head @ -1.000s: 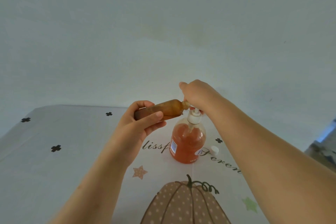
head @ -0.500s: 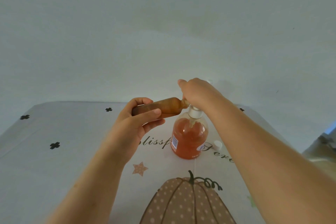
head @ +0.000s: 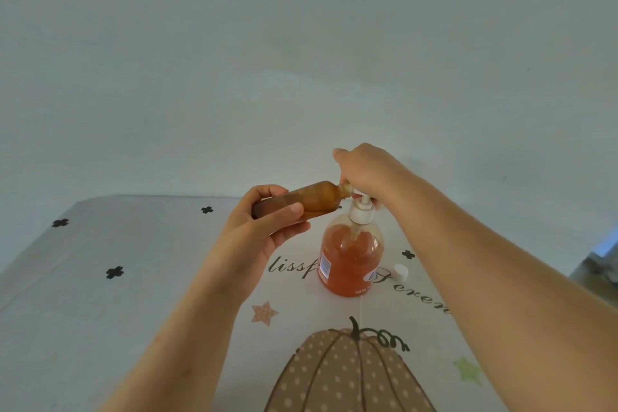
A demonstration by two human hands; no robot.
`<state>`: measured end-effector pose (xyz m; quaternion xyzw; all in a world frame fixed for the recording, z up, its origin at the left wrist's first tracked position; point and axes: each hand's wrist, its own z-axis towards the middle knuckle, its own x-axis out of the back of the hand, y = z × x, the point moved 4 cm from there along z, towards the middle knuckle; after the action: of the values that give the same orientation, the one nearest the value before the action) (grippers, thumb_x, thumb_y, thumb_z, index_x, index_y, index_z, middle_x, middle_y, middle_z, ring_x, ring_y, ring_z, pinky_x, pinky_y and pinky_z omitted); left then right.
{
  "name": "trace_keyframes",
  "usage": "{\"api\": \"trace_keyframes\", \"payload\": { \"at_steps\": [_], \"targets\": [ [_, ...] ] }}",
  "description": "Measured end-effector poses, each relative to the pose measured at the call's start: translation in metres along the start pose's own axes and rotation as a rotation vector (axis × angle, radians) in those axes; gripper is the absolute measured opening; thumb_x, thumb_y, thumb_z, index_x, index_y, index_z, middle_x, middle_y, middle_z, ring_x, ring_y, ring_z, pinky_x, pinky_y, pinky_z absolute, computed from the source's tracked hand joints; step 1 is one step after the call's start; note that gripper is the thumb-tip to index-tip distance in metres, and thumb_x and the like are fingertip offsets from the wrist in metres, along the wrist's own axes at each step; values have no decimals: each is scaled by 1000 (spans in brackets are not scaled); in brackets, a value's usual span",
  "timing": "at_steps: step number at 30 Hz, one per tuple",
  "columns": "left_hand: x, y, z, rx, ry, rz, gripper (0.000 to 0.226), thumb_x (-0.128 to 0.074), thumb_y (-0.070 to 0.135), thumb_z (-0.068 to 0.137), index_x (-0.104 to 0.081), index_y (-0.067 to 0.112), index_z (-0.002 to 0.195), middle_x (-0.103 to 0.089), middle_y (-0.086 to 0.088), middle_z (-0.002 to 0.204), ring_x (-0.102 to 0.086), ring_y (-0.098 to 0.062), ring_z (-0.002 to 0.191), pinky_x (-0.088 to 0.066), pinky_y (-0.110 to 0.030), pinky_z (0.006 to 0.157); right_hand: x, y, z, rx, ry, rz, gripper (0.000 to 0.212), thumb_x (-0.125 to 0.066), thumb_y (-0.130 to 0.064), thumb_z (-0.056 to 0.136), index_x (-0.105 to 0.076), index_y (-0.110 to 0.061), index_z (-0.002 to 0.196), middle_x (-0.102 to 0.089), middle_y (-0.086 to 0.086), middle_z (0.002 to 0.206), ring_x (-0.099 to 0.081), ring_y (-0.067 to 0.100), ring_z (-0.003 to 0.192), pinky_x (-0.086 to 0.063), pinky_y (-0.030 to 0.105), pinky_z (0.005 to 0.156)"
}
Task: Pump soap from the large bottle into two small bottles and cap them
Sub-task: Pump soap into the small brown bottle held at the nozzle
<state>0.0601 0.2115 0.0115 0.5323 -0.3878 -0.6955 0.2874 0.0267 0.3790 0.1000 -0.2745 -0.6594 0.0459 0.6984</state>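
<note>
The large clear bottle (head: pixel 349 257), holding orange soap, stands upright at the middle of the table with a white pump collar on top. My right hand (head: pixel 363 170) covers the pump head from above, fingers closed over it. My left hand (head: pixel 264 227) holds a small amber bottle (head: pixel 311 199) almost level, its mouth against the pump spout under my right hand. A small white cap (head: pixel 400 272) lies on the cloth just right of the large bottle. I see only one small bottle.
The table wears a pale cloth (head: pixel 117 311) printed with black crosses, stars, script lettering and a dotted pumpkin (head: pixel 347 375). A plain wall rises right behind the table's far edge. Something dark shows at the far right edge of the view.
My right hand has risen slightly, so more of the white pump stem shows. The small bottle stays at the spout. The camera view shifted a little.
</note>
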Motion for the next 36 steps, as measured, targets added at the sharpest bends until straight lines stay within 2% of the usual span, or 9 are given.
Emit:
{"api": "trace_keyframes", "payload": {
  "at_steps": [6, 11, 14, 18, 24, 30, 31, 34, 36],
  "targets": [
    [-1, 0, -1, -7, -3, 7, 36, -75, 7, 70, -59, 5, 102, -68, -19, 105, -72, -31, 92, -59, -35, 83, 0, -1, -1, -28, -12, -11, 42, -29, -29, 96, -65, -8, 96, -57, 7, 69, -52, 23, 54, -43, 30, 62],
    [0, 0, 0, 4, 4, 3, 38, -75, 8, 69, -58, 5, 103, -67, -21, 109, -73, -31, 92, -59, -33, 82, -5, 0, 2, -44, 5, 46, 44, -30, -31, 93, -68, -9, 92, -64, 7, 70, -56, 24, 61, -49, 35, 75],
    [0, -1, 0, 4, 3, 6, 39, -75, 8, 69, -58, 5, 104, -66, -21, 109, -72, -30, 92, -59, -32, 81, -6, 0, 3, -49, -5, 52, 41, -31, -28, 92, -67, -8, 89, -64, 7, 71, -56, 24, 63, -49, 36, 77],
    [3, -3, 3, -4, 23, 27, 38, -76, 8, 68, -59, 7, 102, -65, -21, 110, -72, -29, 91, -59, -32, 82, -11, 4, 9, -36, -30, 21, 35, -35, -16, 94, -68, -7, 90, -70, 7, 87, -61, 25, 76, -50, 36, 86],
    [7, -4, 5, -7, 46, 75, 36, -77, 7, 65, -61, 10, 97, -63, -17, 104, -73, -27, 86, -58, -33, 83, -15, 10, 9, -11, -31, 0, 35, -36, -14, 97, -68, -3, 97, -70, 9, 100, -55, 25, 78, -45, 33, 78],
    [5, -4, 4, 6, 37, 48, 36, -76, 6, 65, -60, 9, 98, -64, -20, 107, -73, -28, 88, -58, -30, 79, -16, 11, 4, -40, -20, 88, 32, -37, -12, 97, -67, -3, 103, -67, 11, 103, -61, 27, 87, -51, 38, 88],
    [4, -3, 3, 10, 35, 42, 37, -76, 6, 66, -60, 9, 99, -64, -21, 108, -73, -29, 89, -58, -30, 79, -16, 10, 4, -57, -14, 96, 33, -37, -12, 96, -68, -3, 101, -68, 11, 99, -62, 27, 86, -51, 37, 87],
    [3, -3, 1, 27, 26, 17, 37, -76, 5, 68, -59, 8, 101, -65, -21, 110, -72, -30, 92, -59, -30, 79, -10, 10, 4, -61, 26, 85, 38, -36, -25, 93, -69, -8, 92, -67, 6, 76, -58, 23, 67, -44, 32, 70],
    [1, -2, 0, 31, 19, 8, 39, -81, 2, 70, -59, 7, 102, -66, -21, 109, -72, -31, 93, -59, -31, 80, -4, 7, 1, -56, 43, 48, 40, -34, -30, 93, -68, -10, 89, -65, 4, 69, -56, 21, 61, -41, 30, 63]
  ]
}}
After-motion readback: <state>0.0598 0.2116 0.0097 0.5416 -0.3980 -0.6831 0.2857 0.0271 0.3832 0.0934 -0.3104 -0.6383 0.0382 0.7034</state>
